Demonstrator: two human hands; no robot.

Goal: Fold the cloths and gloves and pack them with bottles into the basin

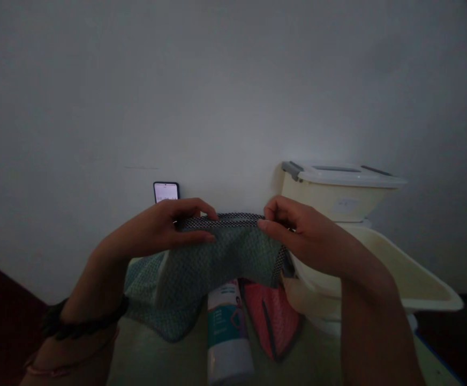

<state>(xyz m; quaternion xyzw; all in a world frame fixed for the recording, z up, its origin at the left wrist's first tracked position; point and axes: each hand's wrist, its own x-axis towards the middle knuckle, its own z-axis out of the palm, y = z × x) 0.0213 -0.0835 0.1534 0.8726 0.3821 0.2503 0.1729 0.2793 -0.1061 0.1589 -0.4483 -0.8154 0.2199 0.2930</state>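
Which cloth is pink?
The pink cloth peeks out below the green cloth's hanging corner. The green one's black-and-white edge is pinched by the right hand, with the left hand there too.

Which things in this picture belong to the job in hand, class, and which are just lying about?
In the job, judging by touch:
- green cloth, its edge between left hand's thumb and fingers and pinched by right hand

Apparently just lying about:
- phone
- labelled cylinder
- red cloth
- lidded box
- open container
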